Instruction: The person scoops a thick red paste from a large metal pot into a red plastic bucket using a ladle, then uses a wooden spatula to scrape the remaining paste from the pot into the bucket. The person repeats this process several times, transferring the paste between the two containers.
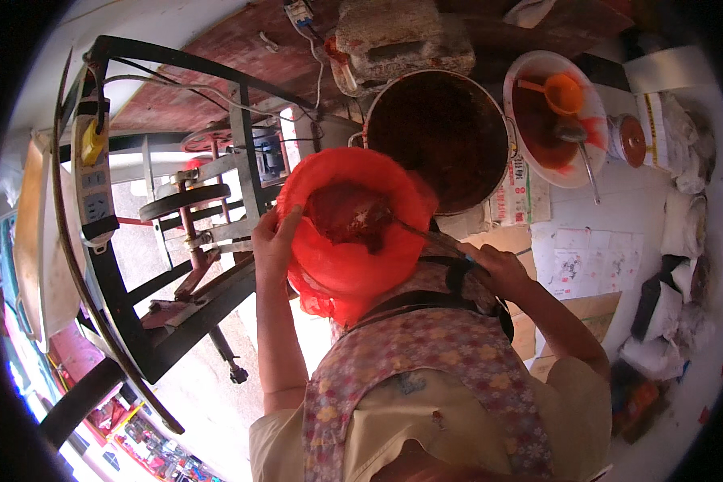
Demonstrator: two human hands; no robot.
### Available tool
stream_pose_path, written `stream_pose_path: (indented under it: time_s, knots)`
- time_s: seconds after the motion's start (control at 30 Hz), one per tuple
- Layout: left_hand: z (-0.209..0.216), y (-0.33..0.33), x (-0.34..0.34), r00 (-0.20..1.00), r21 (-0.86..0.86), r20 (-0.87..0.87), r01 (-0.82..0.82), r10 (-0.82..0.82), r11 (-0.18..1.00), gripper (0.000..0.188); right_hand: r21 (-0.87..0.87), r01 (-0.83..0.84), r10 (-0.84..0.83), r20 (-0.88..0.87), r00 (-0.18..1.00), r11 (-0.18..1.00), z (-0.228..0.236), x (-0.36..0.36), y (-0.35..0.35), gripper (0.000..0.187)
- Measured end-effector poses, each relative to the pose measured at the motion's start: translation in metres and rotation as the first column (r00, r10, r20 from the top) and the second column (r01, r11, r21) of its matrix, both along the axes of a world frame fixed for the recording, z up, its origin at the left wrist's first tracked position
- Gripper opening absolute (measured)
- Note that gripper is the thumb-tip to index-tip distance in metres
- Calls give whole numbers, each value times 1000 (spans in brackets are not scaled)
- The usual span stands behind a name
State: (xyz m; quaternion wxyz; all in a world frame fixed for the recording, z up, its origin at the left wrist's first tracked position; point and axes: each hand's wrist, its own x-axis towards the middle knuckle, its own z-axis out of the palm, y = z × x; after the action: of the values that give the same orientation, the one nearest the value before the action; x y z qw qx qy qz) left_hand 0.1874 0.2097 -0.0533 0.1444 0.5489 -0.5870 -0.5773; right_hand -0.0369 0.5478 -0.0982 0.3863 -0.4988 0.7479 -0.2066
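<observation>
The black metal frame of a machine [128, 305] fills the left half of the view, with a grey flywheel [183, 201] and red shafts inside it, and a white power strip [92, 181] strapped to its upper left bar. Just right of the frame, at centre, the person in a floral apron [426, 353] holds up a red mesh bag [349, 233], mouth open and facing up, with a dark red pulpy mass [347, 213] sitting inside it. Beyond the bag, near the top, a big round metal pot [442, 136] stands on printed paper, dark inside, its near rim hidden behind the bag's edge. To the right of the pot sits a white basin [550, 120] holding red liquid, an orange scoop [562, 92] and a metal ladle [578, 140].

Now the hands: the left hand [275, 239] grips the bag's left rim, fingers curled over the mesh. The right hand [490, 269] is clenched around the handle of a long metal utensil [426, 234], its far end buried in the pulp. A small red-lidded jar [627, 138] sits just right of the basin.
</observation>
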Motion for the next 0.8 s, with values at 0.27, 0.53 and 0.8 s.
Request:
stream_pose_path:
  time_s: [0.27, 0.53, 0.8]
  knots:
    - [-3, -2, 3, 999, 39, 17, -29, 28, 999, 38, -80, 50, -39, 130, 991, 996, 12, -27, -2, 52]
    - [-9, 2, 6, 994, 60, -75, -72, 76, 996, 37, 44, 144, -138, -117, 984, 989, 8, -121, -52, 47]
    - [-10, 6, 10, 990, 53, 9, -144, 144, 988, 35, 410, -245, 342, -180, 922, 878, -116, -121, -164, 44]
